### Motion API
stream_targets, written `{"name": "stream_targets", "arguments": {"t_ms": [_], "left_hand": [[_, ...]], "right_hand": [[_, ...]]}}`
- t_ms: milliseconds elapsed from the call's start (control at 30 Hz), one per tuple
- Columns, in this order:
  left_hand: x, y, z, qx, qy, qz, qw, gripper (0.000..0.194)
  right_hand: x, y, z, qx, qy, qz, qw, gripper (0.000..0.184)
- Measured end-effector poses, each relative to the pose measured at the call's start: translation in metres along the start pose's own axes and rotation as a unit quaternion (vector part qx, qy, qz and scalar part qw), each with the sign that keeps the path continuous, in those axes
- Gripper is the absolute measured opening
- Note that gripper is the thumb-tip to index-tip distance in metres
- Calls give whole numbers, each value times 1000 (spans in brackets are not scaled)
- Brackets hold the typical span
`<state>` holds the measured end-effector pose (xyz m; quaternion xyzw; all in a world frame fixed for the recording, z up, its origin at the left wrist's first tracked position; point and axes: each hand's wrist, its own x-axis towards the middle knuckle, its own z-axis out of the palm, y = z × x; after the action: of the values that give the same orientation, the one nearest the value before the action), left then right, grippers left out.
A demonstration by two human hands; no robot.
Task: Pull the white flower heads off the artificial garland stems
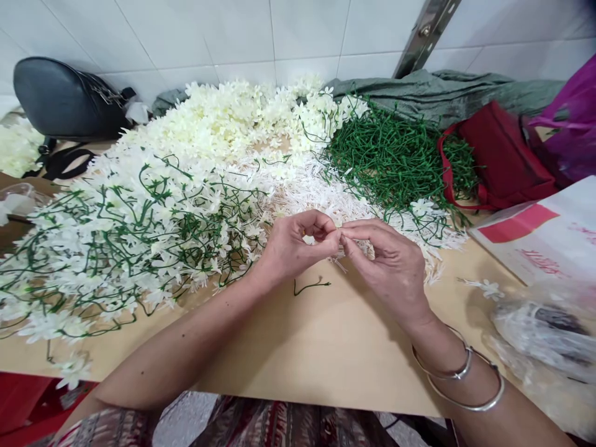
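My left hand and my right hand meet over the middle of the table, fingertips pinched together. A tiny pale bit shows between them, mostly hidden by the fingers, too small to name. Just below lies a loose green plastic stem. Behind the hands spreads a heap of thin white plastic strands. To the left is a big pile of white artificial flowers on green stems. Cream-white flower heads are heaped at the back, and green plastic stems at the back right.
A black bag stands back left. On the right are a red bag, a purple plastic bag, a white box and clear plastic bags. A single white flower lies near the box. Tiled wall closes the back.
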<state>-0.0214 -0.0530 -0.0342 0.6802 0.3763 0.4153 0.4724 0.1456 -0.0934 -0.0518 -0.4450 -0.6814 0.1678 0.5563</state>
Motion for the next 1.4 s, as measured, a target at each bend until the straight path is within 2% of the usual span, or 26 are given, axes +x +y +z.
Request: {"name": "stream_targets", "arguments": {"t_ms": [267, 500, 667, 1000, 1233, 1400], "left_hand": [[0, 0, 3, -63, -11, -22, 998, 15], [0, 1, 4, -97, -6, -49, 994, 22], [2, -2, 5, -114, -17, -55, 992, 22], [2, -5, 4, -67, -23, -6, 997, 22], [1, -6, 4, -102, -17, -17, 995, 24], [1, -6, 4, -106, -5, -31, 994, 23]], "right_hand": [[0, -1, 2, -27, 22, 0, 999, 14], [0, -3, 2, -43, 24, -29, 998, 17], [0, -3, 4, -30, 34, -6, 999, 17], [1, -2, 1, 38, 23, 90, 995, 13], [2, -2, -2, 56, 5, 103, 993, 17], [1, 2, -1, 50, -6, 78, 996, 17]]}}
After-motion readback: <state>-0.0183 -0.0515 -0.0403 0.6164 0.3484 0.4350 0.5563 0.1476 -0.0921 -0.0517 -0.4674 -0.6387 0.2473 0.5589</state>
